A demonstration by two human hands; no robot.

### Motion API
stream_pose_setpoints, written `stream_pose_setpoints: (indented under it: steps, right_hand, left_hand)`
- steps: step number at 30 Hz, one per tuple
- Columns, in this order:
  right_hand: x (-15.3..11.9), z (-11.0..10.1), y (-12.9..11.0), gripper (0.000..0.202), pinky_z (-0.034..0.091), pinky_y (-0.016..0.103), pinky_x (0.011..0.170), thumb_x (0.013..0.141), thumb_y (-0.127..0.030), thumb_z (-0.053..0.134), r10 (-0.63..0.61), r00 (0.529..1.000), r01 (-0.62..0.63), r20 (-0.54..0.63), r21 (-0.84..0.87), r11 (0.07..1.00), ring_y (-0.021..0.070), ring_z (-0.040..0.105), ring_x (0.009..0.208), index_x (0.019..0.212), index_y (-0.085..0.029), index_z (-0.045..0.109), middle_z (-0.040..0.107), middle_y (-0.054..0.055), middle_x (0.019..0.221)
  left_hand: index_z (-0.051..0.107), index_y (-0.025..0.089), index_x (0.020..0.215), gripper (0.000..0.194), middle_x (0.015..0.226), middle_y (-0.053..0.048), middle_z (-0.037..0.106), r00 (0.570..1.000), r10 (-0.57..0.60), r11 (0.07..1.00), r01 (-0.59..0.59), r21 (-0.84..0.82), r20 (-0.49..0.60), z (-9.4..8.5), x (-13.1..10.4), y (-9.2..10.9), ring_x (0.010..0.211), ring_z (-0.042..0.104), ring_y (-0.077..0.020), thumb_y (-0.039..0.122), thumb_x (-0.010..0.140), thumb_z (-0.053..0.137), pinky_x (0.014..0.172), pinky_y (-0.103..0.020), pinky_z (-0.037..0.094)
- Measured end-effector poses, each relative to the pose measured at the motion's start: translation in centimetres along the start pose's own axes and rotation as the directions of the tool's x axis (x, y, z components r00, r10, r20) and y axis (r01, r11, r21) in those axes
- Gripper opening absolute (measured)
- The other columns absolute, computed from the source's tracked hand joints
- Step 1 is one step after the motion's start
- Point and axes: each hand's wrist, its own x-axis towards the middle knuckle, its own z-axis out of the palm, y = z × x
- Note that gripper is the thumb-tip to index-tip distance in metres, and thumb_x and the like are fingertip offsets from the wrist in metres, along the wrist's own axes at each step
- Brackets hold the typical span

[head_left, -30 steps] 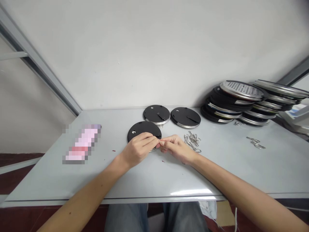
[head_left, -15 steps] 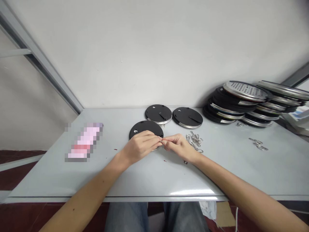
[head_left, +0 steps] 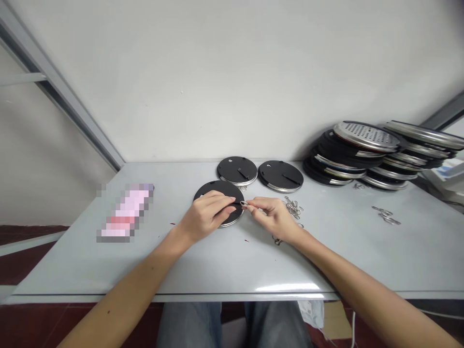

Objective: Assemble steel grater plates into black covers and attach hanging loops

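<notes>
A black round disc (head_left: 213,187) with a silver rim lies on the table in front of me. My left hand (head_left: 207,212) rests over it, thumb and fingers closed around the black strip near its right edge. Between the thumb and fingertips of my right hand (head_left: 271,216) is a small looped metal clip (head_left: 244,203), held at the disc's right edge. Loose metal clips (head_left: 293,209) lie in a pile just beyond my right hand, and another metal clip (head_left: 276,240) sits below its wrist.
Two more black discs (head_left: 237,170) (head_left: 281,175) lie behind. Stacks of discs (head_left: 348,157) with silver rims, one topped by a perforated metal plate (head_left: 368,135), stand at the back right. More clips (head_left: 386,215) lie to the right. A blurred pink item (head_left: 126,212) is at left.
My hands have drawn slightly apart at the disc's right edge. The metal clip now shows in my right fingertips, and my left thumb has separated from the fingertips.
</notes>
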Motion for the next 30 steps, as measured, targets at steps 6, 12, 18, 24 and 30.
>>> stream_pose_setpoints:
  steps: [6,12,18,24,30]
  right_hand:
    - [-0.2,0.1,0.2,0.028,0.036,0.026,0.055,0.096,-0.028,0.045,-0.148,0.989,0.145,-0.01,-0.151,0.978,0.0123,0.045,0.059,0.086,-0.016,0.068,0.053,0.002,0.066]
    - [-0.3,0.2,1.3,0.026,0.037,0.028,0.059,0.097,-0.021,0.039,-0.393,0.917,0.377,0.063,-0.456,0.806,0.0158,0.043,0.065,0.088,-0.016,0.063,0.048,0.003,0.067]
    - [-0.3,0.3,1.1,0.025,0.036,0.03,0.061,0.097,-0.018,0.037,-0.431,0.89,0.436,0.15,-0.559,0.705,0.0178,0.041,0.066,0.089,-0.015,0.06,0.047,0.003,0.066]
    - [0.0,0.0,2.1,0.024,0.036,0.03,0.06,0.097,-0.018,0.037,-0.432,0.896,0.404,0.099,-0.584,0.704,0.0179,0.042,0.066,0.088,-0.015,0.059,0.048,0.003,0.066]
    - [0.8,-0.7,3.3,0.026,0.038,0.029,0.062,0.097,-0.018,0.037,-0.402,0.914,0.342,0.061,-0.651,0.678,0.0172,0.042,0.064,0.082,-0.016,0.059,0.049,0.004,0.067]
  left_hand:
    - [0.063,0.016,0.112,0.022,0.095,-0.009,0.073,0.999,-0.031,0.999,0.031,0.013,0.021,0.1,-0.3,-0.1,0.089,0.065,-0.0201,0.016,0.09,0.059,0.076,-0.037,0.057]
    - [0.064,0.016,0.111,0.021,0.094,-0.009,0.073,0.999,-0.048,0.999,0.048,0.027,0.006,0.1,-0.3,-0.1,0.088,0.066,-0.0197,0.016,0.091,0.056,0.076,-0.037,0.057]
    - [0.065,0.014,0.109,0.02,0.093,-0.009,0.073,0.998,-0.06,0.998,0.059,0.032,0.008,0.2,-0.4,-0.1,0.087,0.066,-0.0195,0.017,0.092,0.056,0.076,-0.036,0.056]
    - [0.065,0.015,0.11,0.023,0.1,-0.01,0.073,0.979,-0.183,0.981,0.177,0.077,0.093,-0.1,-0.3,-0.2,0.094,0.065,-0.022,0.026,0.092,0.056,0.084,-0.04,0.054]
    - [0.051,0.012,0.134,0.054,0.141,-0.016,0.05,0.834,-0.469,0.861,0.359,0.361,0.29,-0.4,-0.7,-0.8,0.133,0.039,-0.0349,0.046,0.092,0.05,0.107,-0.056,0.034]
